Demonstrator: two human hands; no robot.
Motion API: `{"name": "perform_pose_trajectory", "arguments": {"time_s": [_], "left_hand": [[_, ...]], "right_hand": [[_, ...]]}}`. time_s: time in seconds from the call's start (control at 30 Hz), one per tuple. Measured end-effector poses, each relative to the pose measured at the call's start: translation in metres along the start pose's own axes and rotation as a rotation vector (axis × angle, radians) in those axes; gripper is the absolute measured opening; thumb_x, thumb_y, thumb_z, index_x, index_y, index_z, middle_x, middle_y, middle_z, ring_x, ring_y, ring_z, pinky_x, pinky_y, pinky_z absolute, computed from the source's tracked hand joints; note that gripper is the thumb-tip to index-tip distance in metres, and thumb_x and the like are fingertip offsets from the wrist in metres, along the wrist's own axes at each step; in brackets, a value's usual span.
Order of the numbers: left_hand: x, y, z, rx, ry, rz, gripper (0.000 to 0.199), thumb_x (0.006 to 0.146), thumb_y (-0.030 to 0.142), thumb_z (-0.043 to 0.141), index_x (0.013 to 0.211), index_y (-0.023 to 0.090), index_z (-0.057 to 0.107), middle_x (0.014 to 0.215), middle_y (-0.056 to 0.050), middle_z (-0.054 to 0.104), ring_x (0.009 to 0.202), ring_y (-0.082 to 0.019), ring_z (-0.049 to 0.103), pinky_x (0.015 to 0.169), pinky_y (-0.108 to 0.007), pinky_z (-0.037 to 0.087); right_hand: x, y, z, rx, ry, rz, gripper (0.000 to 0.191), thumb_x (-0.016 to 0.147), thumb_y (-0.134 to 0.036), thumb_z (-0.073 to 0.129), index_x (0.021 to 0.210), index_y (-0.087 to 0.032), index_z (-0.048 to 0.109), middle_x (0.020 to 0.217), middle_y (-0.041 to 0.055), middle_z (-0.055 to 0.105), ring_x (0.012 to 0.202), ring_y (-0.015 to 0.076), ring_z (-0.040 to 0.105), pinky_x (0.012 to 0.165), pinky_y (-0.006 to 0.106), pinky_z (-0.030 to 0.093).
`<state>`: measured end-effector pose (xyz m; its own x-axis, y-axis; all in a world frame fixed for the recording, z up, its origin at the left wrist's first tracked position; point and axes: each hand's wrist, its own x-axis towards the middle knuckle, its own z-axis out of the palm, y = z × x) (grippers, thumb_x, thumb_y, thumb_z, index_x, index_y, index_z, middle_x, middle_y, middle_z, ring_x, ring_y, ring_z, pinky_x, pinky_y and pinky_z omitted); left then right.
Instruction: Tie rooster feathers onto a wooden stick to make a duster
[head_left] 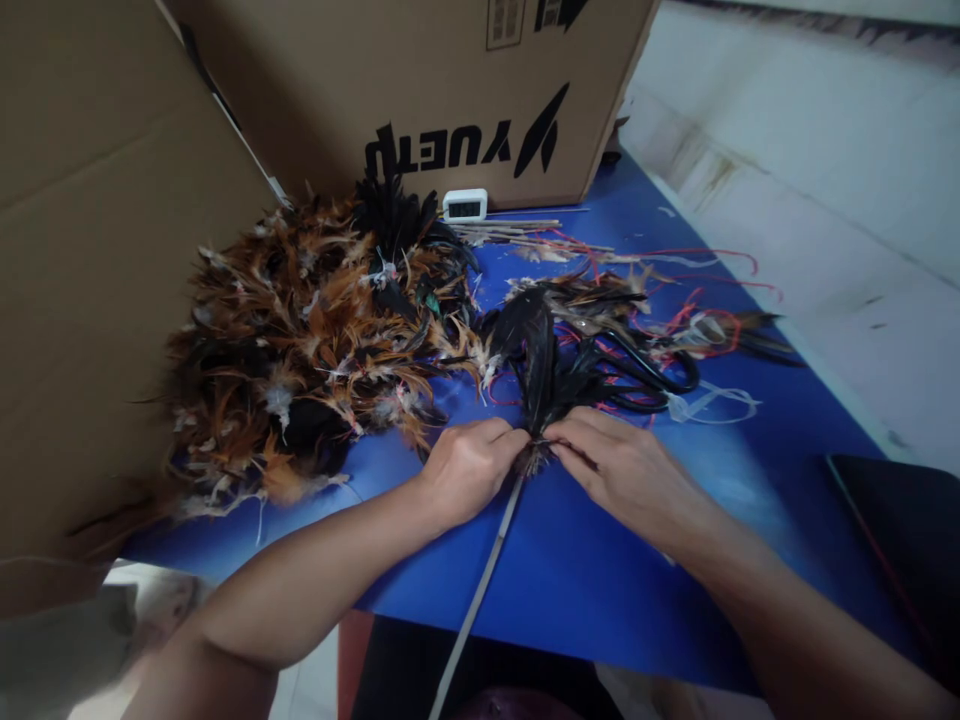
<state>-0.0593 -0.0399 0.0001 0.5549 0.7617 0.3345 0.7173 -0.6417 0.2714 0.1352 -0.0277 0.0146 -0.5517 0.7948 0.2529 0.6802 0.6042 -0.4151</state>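
A bunch of black feathers [538, 365] stands at the upper end of a thin pale stick [480, 590], which slants down past the table's front edge. At the base of the bunch, my left hand [474, 465] is closed, thumb and fingers pinching its left side. My right hand [611, 458] pinches the same spot from the right, fingertips almost meeting the left ones. Short feather ends poke out just below the fingertips. Any thread between the fingers is too small to make out. Black-handled scissors [652, 365] lie behind my right hand.
A large heap of brown and black feather bundles [300, 340] covers the left of the blue table [600, 600]. Behind stand cardboard boxes [315, 90] and a small white digital clock [465, 205]. Thin sticks [517, 232], red string and loose feathers lie at the back right; a dark object [907, 540] is at right.
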Motion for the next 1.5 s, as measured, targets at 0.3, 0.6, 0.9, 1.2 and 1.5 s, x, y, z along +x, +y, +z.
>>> {"name": "perform_pose_trajectory", "arguments": {"time_s": [0.3, 0.6, 0.9, 1.2, 1.5], "left_hand": [[-0.001, -0.002, 0.000, 0.128, -0.019, 0.054, 0.026, 0.092, 0.021, 0.036, 0.088, 0.015, 0.061, 0.073, -0.003, 0.058, 0.069, -0.013, 0.056, 0.064, -0.024, 0.047], [0.000, -0.001, 0.001, 0.155, 0.027, 0.061, 0.028, 0.092, 0.022, 0.036, 0.080, 0.016, 0.061, 0.069, -0.002, 0.057, 0.064, -0.013, 0.055, 0.061, -0.025, 0.045], [0.002, 0.000, -0.004, -0.190, 0.062, -0.018, 0.018, 0.089, 0.022, 0.044, 0.090, 0.016, 0.061, 0.085, -0.004, 0.061, 0.077, -0.011, 0.059, 0.071, -0.022, 0.049], [0.011, -0.008, -0.003, -0.522, 0.124, 0.166, 0.010, 0.083, 0.015, 0.050, 0.083, 0.014, 0.060, 0.100, -0.010, 0.064, 0.093, -0.013, 0.060, 0.082, -0.025, 0.050], [0.014, -0.015, -0.001, -0.583, -0.063, 0.249, 0.014, 0.088, 0.018, 0.045, 0.088, 0.015, 0.058, 0.095, -0.008, 0.065, 0.089, -0.012, 0.061, 0.080, -0.022, 0.049]], "right_hand": [[0.003, -0.004, -0.007, 0.088, 0.005, 0.053, 0.019, 0.087, -0.020, 0.043, 0.083, -0.021, 0.061, 0.083, 0.0042, 0.061, 0.076, 0.0167, 0.060, 0.071, 0.030, 0.047], [0.006, -0.006, -0.006, 0.292, -0.022, 0.216, 0.011, 0.082, -0.018, 0.050, 0.074, -0.022, 0.056, 0.073, -0.0013, 0.061, 0.062, 0.0114, 0.056, 0.059, 0.024, 0.044], [0.007, 0.000, -0.006, 0.293, -0.023, 0.299, 0.011, 0.082, -0.019, 0.047, 0.077, -0.023, 0.056, 0.073, -0.0006, 0.064, 0.062, 0.0134, 0.059, 0.055, 0.024, 0.042], [0.007, 0.002, -0.005, 0.242, -0.036, 0.276, 0.012, 0.083, -0.021, 0.045, 0.076, -0.022, 0.055, 0.071, -0.0010, 0.063, 0.062, 0.0135, 0.058, 0.057, 0.024, 0.040], [0.005, 0.000, -0.009, 0.339, -0.107, 0.289, 0.013, 0.083, -0.019, 0.044, 0.075, -0.022, 0.053, 0.070, -0.0019, 0.061, 0.064, 0.0132, 0.056, 0.059, 0.024, 0.040]]}}
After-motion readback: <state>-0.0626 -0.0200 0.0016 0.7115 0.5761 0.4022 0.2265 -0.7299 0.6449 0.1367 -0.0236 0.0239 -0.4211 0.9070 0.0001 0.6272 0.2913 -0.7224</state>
